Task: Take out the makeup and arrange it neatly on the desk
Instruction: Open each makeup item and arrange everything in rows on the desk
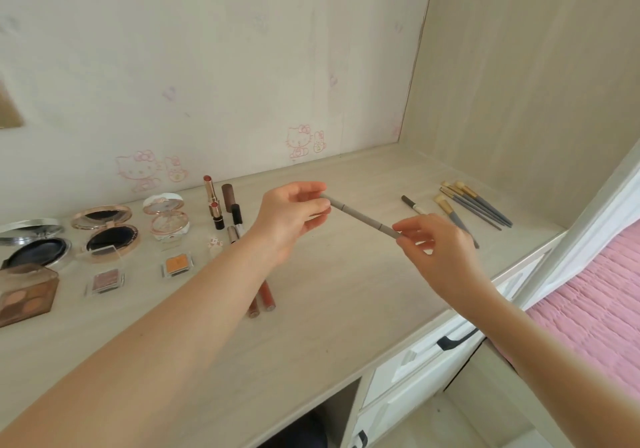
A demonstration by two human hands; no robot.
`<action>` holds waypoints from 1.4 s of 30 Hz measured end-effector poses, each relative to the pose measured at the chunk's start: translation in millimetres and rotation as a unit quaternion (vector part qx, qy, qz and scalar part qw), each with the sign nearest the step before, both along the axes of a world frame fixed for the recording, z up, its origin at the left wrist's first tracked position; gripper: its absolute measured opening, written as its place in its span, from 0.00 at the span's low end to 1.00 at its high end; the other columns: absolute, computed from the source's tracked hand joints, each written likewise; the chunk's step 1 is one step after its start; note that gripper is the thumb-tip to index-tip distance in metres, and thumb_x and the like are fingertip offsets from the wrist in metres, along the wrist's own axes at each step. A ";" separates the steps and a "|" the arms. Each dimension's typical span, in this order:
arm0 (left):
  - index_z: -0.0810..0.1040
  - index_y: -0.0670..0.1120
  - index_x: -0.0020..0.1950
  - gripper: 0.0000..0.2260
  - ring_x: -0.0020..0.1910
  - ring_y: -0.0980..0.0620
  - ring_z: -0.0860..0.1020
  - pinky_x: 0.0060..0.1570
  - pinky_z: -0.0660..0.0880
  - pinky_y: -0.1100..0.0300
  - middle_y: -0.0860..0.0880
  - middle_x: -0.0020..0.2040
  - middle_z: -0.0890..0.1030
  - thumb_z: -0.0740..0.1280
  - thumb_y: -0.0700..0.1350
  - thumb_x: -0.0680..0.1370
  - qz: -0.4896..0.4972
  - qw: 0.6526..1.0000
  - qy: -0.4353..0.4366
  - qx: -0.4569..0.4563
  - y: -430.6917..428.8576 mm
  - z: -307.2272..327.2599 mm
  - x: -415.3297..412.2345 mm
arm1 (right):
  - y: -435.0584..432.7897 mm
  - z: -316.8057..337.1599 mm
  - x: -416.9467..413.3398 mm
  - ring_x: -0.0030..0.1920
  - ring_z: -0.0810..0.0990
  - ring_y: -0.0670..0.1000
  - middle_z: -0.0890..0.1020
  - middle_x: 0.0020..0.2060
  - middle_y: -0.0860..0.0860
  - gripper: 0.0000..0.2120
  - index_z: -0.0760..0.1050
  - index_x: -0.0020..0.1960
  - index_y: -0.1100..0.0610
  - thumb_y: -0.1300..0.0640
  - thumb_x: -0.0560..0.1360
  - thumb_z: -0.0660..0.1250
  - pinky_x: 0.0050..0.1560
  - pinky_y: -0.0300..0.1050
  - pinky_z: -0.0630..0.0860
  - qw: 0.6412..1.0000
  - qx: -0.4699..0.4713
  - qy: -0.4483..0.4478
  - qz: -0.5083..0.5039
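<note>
A slim grey makeup pencil is held in the air above the pale desk. My left hand pinches its far left end and my right hand pinches its near right end. On the desk's left lie open compacts, a white compact, an eyeshadow palette, small eyeshadow pans, upright lipsticks and lip glosses. Several grey-handled brushes and a dark-tipped pencil lie on the right.
The back wall carries pink cartoon stickers. A side wall closes off the desk's right end. White drawers with a black handle sit under the desk's front edge. A pink bed cover lies at the right.
</note>
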State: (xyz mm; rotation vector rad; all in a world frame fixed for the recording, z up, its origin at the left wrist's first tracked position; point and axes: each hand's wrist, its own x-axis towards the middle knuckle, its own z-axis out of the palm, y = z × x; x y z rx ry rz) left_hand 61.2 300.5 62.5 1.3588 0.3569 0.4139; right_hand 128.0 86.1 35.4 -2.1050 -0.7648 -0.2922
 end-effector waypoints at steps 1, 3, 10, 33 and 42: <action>0.80 0.39 0.55 0.12 0.40 0.51 0.81 0.50 0.80 0.57 0.46 0.44 0.80 0.69 0.30 0.73 0.004 1.000 -0.004 -0.019 4.9 2.6 -11.6 | 5.2 3.3 -7.5 0.43 0.81 0.42 0.80 0.43 0.43 0.07 0.80 0.50 0.52 0.62 0.74 0.69 0.43 0.30 0.76 1.000 0.014 0.015 0.009; 0.81 0.40 0.54 0.11 0.40 0.52 0.81 0.49 0.79 0.58 0.47 0.43 0.80 0.70 0.31 0.73 0.012 0.999 -0.008 -0.045 14.3 6.1 -35.6 | 15.8 9.4 -23.2 0.43 0.81 0.42 0.81 0.44 0.43 0.07 0.79 0.50 0.51 0.61 0.75 0.68 0.43 0.29 0.75 0.998 0.044 0.041 0.029; 0.81 0.42 0.51 0.07 0.40 0.54 0.80 0.45 0.79 0.60 0.48 0.41 0.82 0.69 0.36 0.74 0.063 0.998 0.005 -0.002 47.8 2.8 -129.6 | 55.5 20.5 -78.2 0.44 0.80 0.43 0.81 0.44 0.43 0.12 0.79 0.47 0.46 0.64 0.74 0.68 0.43 0.31 0.75 0.990 0.068 0.057 0.112; 0.80 0.39 0.53 0.08 0.53 0.43 0.82 0.56 0.77 0.51 0.41 0.51 0.84 0.68 0.36 0.75 0.264 0.956 -0.081 -0.104 89.0 -21.5 -238.9 | 184.3 -10.1 -189.1 0.47 0.76 0.40 0.81 0.41 0.35 0.06 0.79 0.46 0.43 0.55 0.74 0.70 0.47 0.30 0.68 0.963 0.056 0.116 0.237; 0.82 0.41 0.49 0.05 0.41 0.48 0.80 0.45 0.81 0.52 0.44 0.40 0.81 0.68 0.35 0.75 0.271 0.960 -0.062 -0.006 91.6 -18.6 -239.8 | 195.2 -0.9 -184.0 0.46 0.77 0.39 0.80 0.42 0.38 0.07 0.79 0.52 0.47 0.51 0.74 0.69 0.47 0.31 0.72 0.959 0.062 0.127 0.245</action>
